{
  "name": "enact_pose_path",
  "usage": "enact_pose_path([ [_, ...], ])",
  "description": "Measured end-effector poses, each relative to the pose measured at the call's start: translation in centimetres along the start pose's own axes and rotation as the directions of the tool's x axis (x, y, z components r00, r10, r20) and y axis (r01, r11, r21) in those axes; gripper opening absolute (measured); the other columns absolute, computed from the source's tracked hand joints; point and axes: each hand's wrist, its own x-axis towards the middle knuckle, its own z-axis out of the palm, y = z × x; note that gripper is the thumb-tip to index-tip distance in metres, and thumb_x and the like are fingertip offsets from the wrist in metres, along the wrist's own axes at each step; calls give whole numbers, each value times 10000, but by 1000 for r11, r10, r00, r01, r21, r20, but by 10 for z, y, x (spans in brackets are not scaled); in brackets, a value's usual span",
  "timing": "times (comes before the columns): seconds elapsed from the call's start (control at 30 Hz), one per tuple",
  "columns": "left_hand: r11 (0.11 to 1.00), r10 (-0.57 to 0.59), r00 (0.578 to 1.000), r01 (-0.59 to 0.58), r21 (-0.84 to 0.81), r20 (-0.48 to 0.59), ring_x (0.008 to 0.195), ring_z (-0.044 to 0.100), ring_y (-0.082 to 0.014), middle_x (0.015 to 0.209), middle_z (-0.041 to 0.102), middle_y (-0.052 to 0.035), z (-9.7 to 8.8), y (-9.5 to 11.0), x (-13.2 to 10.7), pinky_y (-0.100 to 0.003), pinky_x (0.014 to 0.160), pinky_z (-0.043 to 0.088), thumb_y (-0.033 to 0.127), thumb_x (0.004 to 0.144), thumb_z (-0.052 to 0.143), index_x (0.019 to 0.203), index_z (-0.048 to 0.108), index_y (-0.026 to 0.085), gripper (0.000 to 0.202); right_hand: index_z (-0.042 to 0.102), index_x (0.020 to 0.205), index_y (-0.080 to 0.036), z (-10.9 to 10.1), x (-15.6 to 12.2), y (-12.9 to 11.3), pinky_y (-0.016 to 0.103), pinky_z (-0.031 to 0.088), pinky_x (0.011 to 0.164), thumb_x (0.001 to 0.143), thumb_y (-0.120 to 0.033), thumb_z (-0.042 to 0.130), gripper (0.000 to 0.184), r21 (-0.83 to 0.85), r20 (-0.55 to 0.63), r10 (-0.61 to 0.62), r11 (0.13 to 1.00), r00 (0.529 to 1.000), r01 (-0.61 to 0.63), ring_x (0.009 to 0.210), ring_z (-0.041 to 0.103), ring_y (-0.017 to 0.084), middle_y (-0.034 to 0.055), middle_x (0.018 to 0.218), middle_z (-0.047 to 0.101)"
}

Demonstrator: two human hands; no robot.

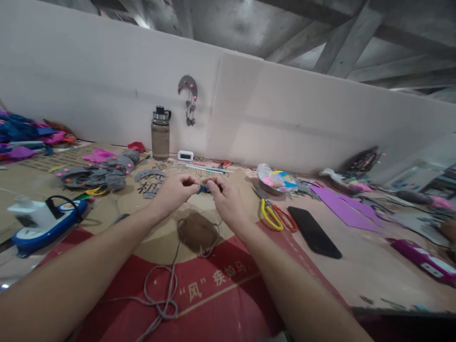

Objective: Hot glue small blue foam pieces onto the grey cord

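Note:
My left hand (pixel 175 191) and my right hand (pixel 225 199) meet over the middle of the cardboard-covered table (pixel 356 266). Both pinch a small dark blue piece (pixel 204 189) between their fingertips. A grey cord (pixel 167 289) runs from under my hands and loops toward the near edge. A brown round patch (pixel 197 232) lies just below the hands.
Yellow- and red-handled scissors (pixel 274 216) and a black phone (pixel 314 232) lie to the right. A brown bottle (pixel 160 134) and a small white clock (pixel 185 155) stand by the wall. Grey felt pieces (pixel 103 173) lie left, a blue-white device (pixel 46 221) nearer, purple sheets (pixel 342 206) right.

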Motion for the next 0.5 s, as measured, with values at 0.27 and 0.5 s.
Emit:
enact_pose_path([
  [0.27, 998, 35, 999, -36, 51, 2, 472, 425, -83, 526, 523, 32, 0, 1, 0, -201, 463, 338, 249, 692, 528, 686, 613, 150, 131, 586, 847, -210, 1, -3, -2, 253, 399, 650, 822, -309, 475, 151, -134, -24, -14, 991, 1000, 11, 719, 513, 129, 12, 801, 574],
  [0.5, 998, 23, 993, -29, 51, 117, 488, 494, -99, 553, 579, 3, -5, 6, 0, -206, 466, 379, 300, 705, 567, 787, 668, 158, 192, 566, 788, -190, -2, 1, -1, 266, 398, 664, 808, -257, 478, 113, -213, -23, 2, 977, 1000, -6, 753, 522, 143, 28, 795, 582],
])
